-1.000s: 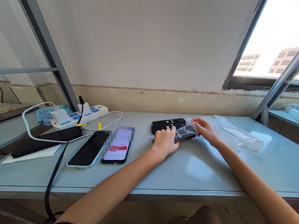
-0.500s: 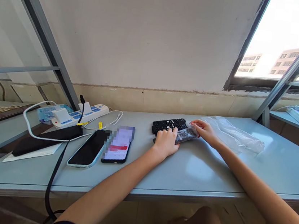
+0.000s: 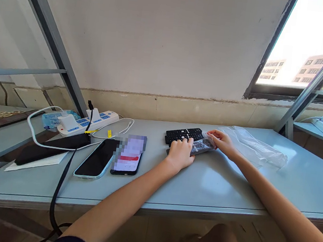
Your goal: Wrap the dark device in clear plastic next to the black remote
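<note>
Near the back of the desk, my left hand (image 3: 180, 154) grips a dark remote control in a clear plastic sleeve (image 3: 204, 146), its fingers curled over the near part. At the sleeve's far right end, my right hand (image 3: 221, 141) pinches the clear plastic between thumb and fingers. Just behind my left hand lie black remote controls (image 3: 185, 133) with rows of small buttons, side by side and partly covered by that hand. A crumpled clear plastic bag (image 3: 259, 148) spreads over the desk beyond my right wrist.
Left of my hands lie a phone with a lit screen (image 3: 127, 162) and a dark-screened phone (image 3: 97, 159). A white power strip (image 3: 105, 119) with cables stands behind a black pouch (image 3: 52, 149). A metal post (image 3: 50, 32) rises at left; a window (image 3: 294, 47) is at right.
The view has shifted slightly. Both hands keep the same hold on the sleeved remote control, with no clear movement across the desk.
</note>
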A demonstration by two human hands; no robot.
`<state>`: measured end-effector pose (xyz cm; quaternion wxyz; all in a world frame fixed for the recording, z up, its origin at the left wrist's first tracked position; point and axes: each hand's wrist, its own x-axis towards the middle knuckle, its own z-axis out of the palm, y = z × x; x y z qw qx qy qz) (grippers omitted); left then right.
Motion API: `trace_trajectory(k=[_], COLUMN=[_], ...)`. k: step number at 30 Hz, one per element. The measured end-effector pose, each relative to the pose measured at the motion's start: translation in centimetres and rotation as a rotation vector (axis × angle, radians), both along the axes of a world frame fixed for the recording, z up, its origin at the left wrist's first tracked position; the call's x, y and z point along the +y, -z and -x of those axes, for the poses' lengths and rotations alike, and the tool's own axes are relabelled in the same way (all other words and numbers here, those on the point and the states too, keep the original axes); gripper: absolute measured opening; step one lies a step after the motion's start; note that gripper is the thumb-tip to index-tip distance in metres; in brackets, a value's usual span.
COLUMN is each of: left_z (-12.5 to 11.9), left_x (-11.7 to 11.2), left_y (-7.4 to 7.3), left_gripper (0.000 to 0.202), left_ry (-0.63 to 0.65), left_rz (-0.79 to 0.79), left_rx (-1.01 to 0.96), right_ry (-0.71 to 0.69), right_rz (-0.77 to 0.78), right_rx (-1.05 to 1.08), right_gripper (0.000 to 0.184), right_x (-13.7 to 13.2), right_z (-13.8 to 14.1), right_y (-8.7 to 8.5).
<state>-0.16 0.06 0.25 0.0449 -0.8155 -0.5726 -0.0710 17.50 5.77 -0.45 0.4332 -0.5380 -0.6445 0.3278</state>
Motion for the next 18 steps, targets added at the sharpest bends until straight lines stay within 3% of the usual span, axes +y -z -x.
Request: trace_trajectory(k=[18], left_z=[-0.04], left_x=[0.0], left_y=[0.04], left_gripper=[0.044], left_ry=[0.005], left_rz=[-0.002], left_rx=[0.024], right_ry=[-0.078], right_rz=[-0.01], right_rx=[-0.088], right_gripper=[0.045], right_x=[0.78], right_z=[-0.86], right_y=[0.76])
